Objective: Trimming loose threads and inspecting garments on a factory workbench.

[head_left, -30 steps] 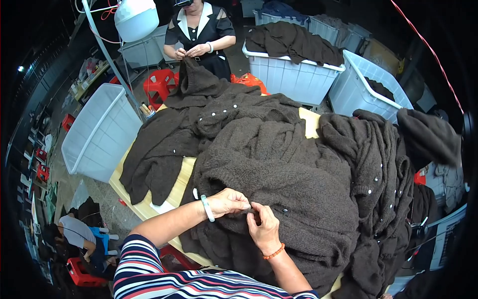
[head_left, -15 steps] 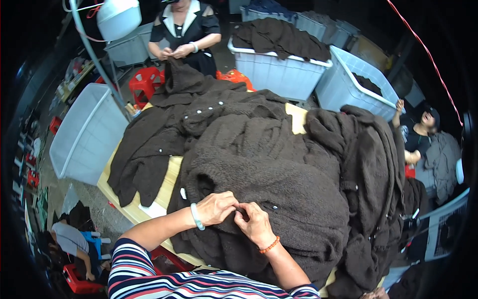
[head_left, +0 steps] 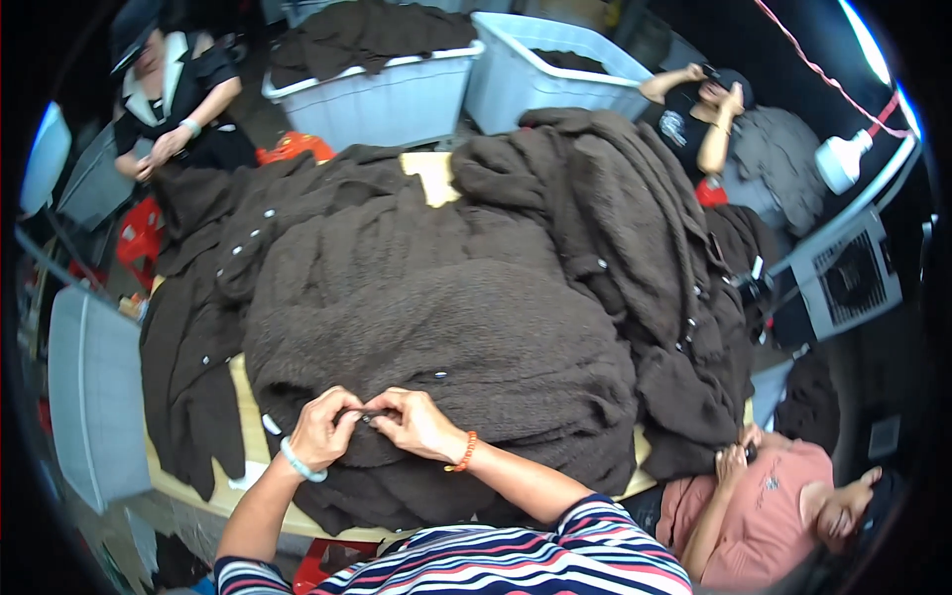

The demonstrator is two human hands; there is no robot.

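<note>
A large dark brown knitted garment (head_left: 466,317) lies bunched in front of me. At its near left part, my left hand (head_left: 325,428) pinches the knit between thumb and fingers. Close beside it, my right hand (head_left: 415,424) is closed on the same edge, fingertips almost touching the left ones. A small shiny spot, perhaps a button, shows between the fingertips; the fingers mostly cover it. Farther up the garment sits a small button (head_left: 441,375). Left of my left hand is a white tag (head_left: 270,424).
More brown knitwear with pale buttons covers the wooden table (head_left: 243,407). Grey-white bins (head_left: 382,109) stand beyond, another bin (head_left: 94,397) at left. Co-workers are at the far left, far right and near right, where a person in a pink shirt (head_left: 769,496) handles brown cloth. A fan (head_left: 851,273) stands at right.
The view has swung to the right, bringing the person in pink into sight. My hands stay together on the knit edge. The person at far right has raised both hands to the head.
</note>
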